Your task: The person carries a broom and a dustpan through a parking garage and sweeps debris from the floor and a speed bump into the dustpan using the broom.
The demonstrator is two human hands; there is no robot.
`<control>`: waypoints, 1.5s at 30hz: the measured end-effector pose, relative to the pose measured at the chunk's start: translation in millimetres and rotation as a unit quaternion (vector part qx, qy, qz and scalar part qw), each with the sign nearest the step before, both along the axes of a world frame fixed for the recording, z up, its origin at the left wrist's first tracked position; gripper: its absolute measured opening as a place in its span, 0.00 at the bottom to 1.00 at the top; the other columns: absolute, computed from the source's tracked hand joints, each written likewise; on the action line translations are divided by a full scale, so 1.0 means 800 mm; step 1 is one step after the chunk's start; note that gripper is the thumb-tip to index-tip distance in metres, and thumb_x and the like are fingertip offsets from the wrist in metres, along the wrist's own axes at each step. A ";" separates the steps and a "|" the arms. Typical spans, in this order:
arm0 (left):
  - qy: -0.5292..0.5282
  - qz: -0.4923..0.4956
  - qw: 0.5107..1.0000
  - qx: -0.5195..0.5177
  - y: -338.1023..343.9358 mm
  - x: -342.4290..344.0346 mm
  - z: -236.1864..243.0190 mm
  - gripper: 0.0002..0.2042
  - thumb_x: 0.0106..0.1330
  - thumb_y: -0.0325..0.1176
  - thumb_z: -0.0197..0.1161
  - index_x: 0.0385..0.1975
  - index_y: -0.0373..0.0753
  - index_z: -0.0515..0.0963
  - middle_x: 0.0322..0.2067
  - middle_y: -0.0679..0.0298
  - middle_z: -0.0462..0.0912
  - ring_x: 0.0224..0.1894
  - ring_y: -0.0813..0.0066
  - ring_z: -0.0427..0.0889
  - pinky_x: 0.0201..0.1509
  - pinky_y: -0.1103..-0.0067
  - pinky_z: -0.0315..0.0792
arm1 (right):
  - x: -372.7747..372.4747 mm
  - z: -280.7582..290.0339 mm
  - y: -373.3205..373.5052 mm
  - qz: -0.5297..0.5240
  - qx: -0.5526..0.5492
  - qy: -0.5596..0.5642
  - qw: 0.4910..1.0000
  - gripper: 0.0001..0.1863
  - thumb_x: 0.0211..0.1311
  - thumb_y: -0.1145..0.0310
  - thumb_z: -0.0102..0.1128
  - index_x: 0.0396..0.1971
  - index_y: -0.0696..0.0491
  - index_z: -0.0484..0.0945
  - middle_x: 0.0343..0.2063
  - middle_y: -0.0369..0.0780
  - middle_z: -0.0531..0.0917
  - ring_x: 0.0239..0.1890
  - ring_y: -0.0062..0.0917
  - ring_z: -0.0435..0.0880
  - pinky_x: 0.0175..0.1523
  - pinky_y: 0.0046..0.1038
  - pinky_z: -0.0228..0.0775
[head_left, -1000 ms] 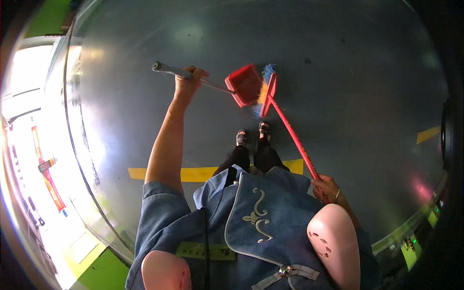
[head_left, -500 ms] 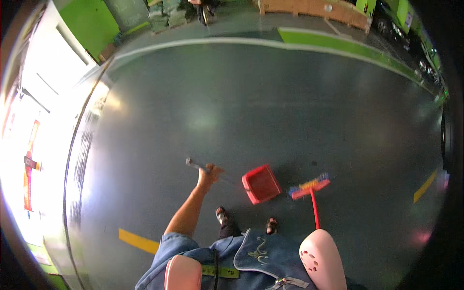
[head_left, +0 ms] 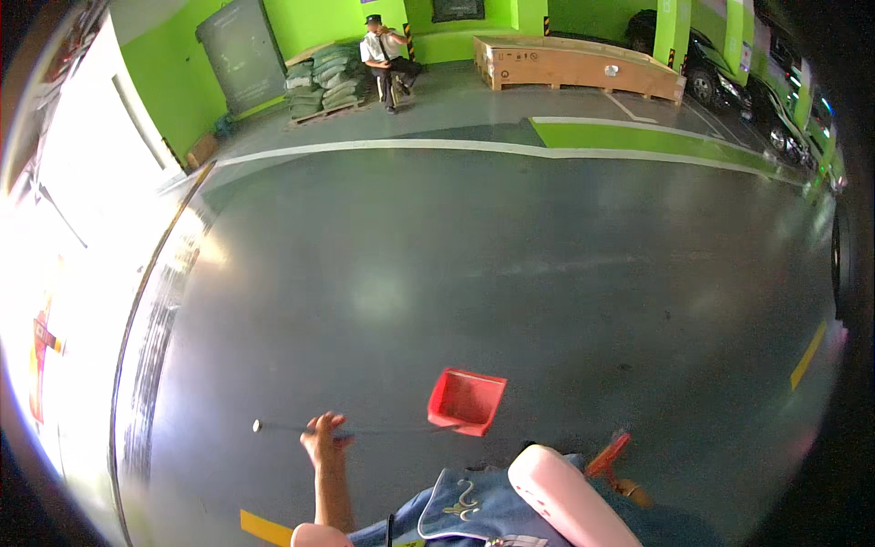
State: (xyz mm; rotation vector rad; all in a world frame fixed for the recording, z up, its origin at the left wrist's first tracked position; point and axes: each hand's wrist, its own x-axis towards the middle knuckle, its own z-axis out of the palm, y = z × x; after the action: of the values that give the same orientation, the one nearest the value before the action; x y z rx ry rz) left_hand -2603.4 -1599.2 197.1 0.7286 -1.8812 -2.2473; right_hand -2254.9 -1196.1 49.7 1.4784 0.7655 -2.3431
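Note:
My left hand (head_left: 324, 442) is closed around the thin dark handle of a red dustpan (head_left: 467, 399). The handle runs sideways, with its pale end left of my hand and the pan at its right end, mouth facing up. At the lower right, a red part of the broom (head_left: 608, 456) shows beside my right hand (head_left: 633, 493). That hand appears closed on the broom, though its fingers are small and blurred. A pink plastic piece hanging in front of me hides the area left of it, and most of the broom is out of sight.
Grey shiny floor (head_left: 547, 310) stretches ahead to a white line. Farther off are stacked sacks (head_left: 326, 82) on a pallet, a seated person (head_left: 387, 59), a long wooden crate (head_left: 574, 68) and parked cars (head_left: 706, 82). Bright light enters at left.
The view has tilted up, showing more of the far wall. My left hand and the dustpan sit lower and farther left, its handle now nearly level. The broom's bristle head has dropped mostly from view.

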 end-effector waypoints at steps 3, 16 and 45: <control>-0.001 0.023 1.000 0.005 -0.035 -0.014 -0.003 0.10 0.45 0.28 0.53 0.25 0.29 0.65 0.17 0.59 0.72 0.17 0.76 0.73 0.07 0.84 0.66 | -0.071 -0.003 -0.001 0.018 0.017 0.004 1.000 0.08 0.46 0.68 0.47 0.14 0.51 0.63 0.08 0.32 0.63 0.10 0.15 0.61 0.13 0.16 0.53; 0.057 0.333 0.934 -0.119 -0.110 -0.190 0.042 0.08 0.43 0.34 0.54 0.20 0.38 0.66 0.17 0.64 0.70 0.17 0.77 0.68 0.10 0.85 0.60 | -0.578 -0.020 0.052 -0.083 -0.321 0.010 0.943 0.04 0.37 0.80 0.41 0.14 0.55 0.61 0.11 0.33 0.64 0.14 0.16 0.64 0.18 0.16 0.59; 0.032 0.391 0.909 -0.137 -0.209 -0.902 -0.001 0.08 0.43 0.32 0.51 0.20 0.34 0.67 0.19 0.60 0.72 0.20 0.76 0.72 0.04 0.85 0.65 | -1.265 -0.111 0.008 0.326 0.151 0.005 0.933 0.05 0.38 0.69 0.53 0.14 0.56 0.73 0.13 0.37 0.74 0.14 0.20 0.69 0.20 0.20 0.61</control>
State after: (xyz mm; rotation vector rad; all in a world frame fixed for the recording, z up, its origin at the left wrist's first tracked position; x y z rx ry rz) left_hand -3324.9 -1766.8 196.5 1.0880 -1.4455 -1.4525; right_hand -3267.2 -1190.0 -38.8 1.0718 1.4130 -1.7779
